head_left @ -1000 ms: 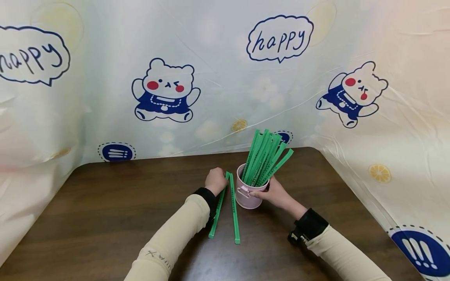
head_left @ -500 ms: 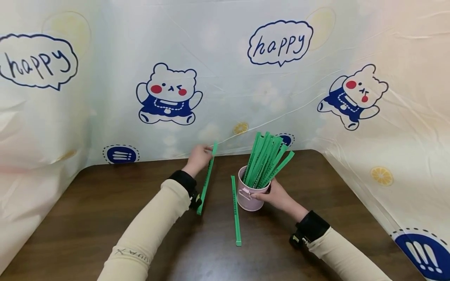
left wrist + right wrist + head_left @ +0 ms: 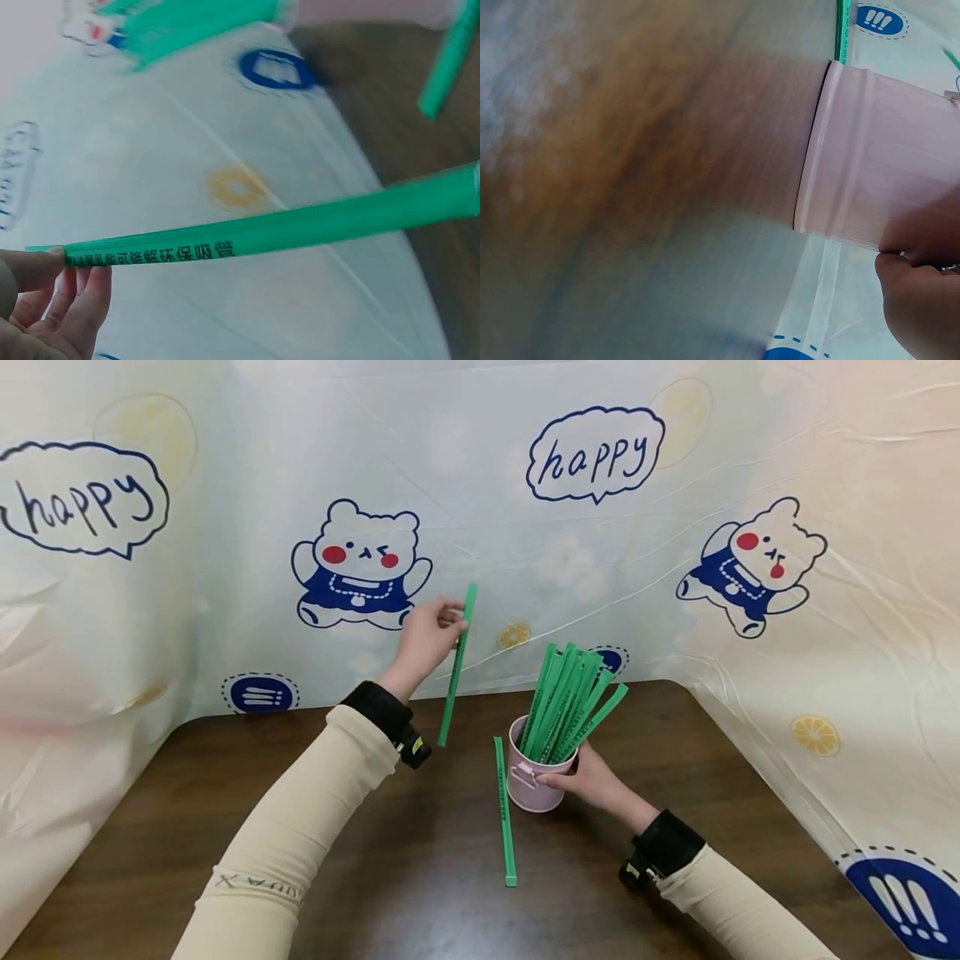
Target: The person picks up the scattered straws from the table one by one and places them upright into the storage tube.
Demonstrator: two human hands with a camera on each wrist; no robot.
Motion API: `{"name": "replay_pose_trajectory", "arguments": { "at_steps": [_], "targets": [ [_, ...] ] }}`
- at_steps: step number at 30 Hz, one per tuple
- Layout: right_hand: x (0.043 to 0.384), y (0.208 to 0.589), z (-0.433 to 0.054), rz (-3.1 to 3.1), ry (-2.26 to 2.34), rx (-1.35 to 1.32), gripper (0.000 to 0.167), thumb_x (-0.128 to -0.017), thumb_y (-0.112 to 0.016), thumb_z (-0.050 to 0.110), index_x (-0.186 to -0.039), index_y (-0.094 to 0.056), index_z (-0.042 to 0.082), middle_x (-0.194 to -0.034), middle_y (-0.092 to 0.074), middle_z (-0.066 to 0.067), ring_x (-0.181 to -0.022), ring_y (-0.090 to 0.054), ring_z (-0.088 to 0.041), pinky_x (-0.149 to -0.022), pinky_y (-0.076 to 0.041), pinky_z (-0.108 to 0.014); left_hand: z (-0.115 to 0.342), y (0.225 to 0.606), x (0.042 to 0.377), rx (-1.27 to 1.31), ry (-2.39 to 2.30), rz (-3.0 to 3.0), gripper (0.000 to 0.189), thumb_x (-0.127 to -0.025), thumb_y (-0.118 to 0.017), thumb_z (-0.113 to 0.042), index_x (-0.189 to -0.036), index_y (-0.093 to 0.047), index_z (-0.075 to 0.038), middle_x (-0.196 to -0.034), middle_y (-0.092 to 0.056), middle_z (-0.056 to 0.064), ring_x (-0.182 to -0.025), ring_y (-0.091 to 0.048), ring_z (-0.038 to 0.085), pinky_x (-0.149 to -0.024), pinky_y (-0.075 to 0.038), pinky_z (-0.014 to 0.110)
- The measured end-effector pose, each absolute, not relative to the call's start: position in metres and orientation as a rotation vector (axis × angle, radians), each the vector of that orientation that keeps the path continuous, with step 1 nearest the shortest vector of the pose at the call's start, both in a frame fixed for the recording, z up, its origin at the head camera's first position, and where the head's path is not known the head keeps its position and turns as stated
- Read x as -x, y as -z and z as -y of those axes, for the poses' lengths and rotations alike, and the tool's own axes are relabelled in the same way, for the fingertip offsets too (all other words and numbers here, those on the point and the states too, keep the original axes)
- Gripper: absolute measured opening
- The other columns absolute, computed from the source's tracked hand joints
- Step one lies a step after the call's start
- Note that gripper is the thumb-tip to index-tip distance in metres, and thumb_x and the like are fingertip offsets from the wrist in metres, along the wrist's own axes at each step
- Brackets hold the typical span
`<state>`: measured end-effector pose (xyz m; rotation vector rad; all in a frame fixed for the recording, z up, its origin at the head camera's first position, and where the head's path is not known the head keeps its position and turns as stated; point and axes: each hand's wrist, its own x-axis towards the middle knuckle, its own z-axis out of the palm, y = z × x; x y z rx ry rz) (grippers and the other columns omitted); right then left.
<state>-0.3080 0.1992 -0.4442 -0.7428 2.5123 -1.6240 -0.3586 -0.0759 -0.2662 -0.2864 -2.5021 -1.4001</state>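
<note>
My left hand (image 3: 426,642) pinches a straw in a green paper wrapper (image 3: 455,681) near its upper end and holds it in the air, slanting. In the left wrist view, thumb and fingers of the left hand (image 3: 71,304) grip one end of the wrapped straw (image 3: 315,223), which bears dark printed characters. On the table, my right hand (image 3: 603,783) grips a small pink bucket (image 3: 534,789) from its right side. Several green wrapped straws (image 3: 564,702) stand in the bucket, leaning to the right. Another wrapped straw (image 3: 505,818) lies just left of the bucket.
The dark brown wooden table (image 3: 360,860) has rounded back corners. A pale printed cloth (image 3: 487,510) with cartoon bears hangs behind it and along both sides. The bucket has a small handle (image 3: 522,774) on its front.
My left hand has lifted one wrapped straw off the table, moving left and then up. My right hand and the bucket have stayed in place.
</note>
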Motion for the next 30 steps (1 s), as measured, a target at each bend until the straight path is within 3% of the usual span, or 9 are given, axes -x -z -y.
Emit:
{"name": "replay_pose_trajectory", "arguments": {
  "at_steps": [4,13,22,30],
  "targets": [
    [0.307,0.444,-0.200,-2.525,1.617,0.768,0.085,-0.087,-0.081,0.010,-0.151,-0.026,-0.004,-0.145,-0.049,-0.029,-0.132,-0.054,-0.042,-0.107,-0.050,-0.042,0.058,0.244,0.351,0.356,1.488,2.421,0.032,-0.102,-0.060,-0.008,-0.134,-0.062,-0.001,-0.119,-0.070,0.022,-0.105,-0.070,0.031,-0.088,-0.063,0.041],
    [0.307,0.442,-0.201,-2.522,1.631,0.792,0.084,-0.087,-0.080,0.009,-0.151,-0.026,-0.004,-0.144,-0.049,-0.030,-0.130,-0.054,-0.040,-0.104,-0.051,-0.032,0.014,0.225,0.334,0.528,1.520,2.300,0.032,-0.101,-0.062,-0.006,-0.133,-0.063,-0.002,-0.113,-0.071,0.020,-0.098,-0.070,0.029,-0.083,-0.062,0.034],
    [0.306,0.445,-0.204,-2.527,1.634,0.804,0.083,-0.087,-0.081,0.009,-0.149,-0.027,-0.005,-0.143,-0.050,-0.030,-0.130,-0.055,-0.042,-0.100,-0.049,-0.020,-0.019,0.247,0.323,0.660,1.488,2.335,0.033,-0.101,-0.062,-0.007,-0.134,-0.062,-0.002,-0.114,-0.071,0.019,-0.105,-0.070,0.030,-0.081,-0.057,0.029],
    [0.307,0.444,-0.202,-2.522,1.632,0.830,0.081,-0.088,-0.080,0.011,-0.148,-0.029,-0.006,-0.140,-0.053,-0.030,-0.126,-0.057,-0.038,-0.098,-0.052,-0.022,-0.034,0.282,0.322,0.670,1.527,2.412,0.032,-0.102,-0.061,-0.008,-0.134,-0.062,-0.002,-0.117,-0.070,0.019,-0.110,-0.067,0.032,-0.086,-0.057,0.034]
  ]
}}
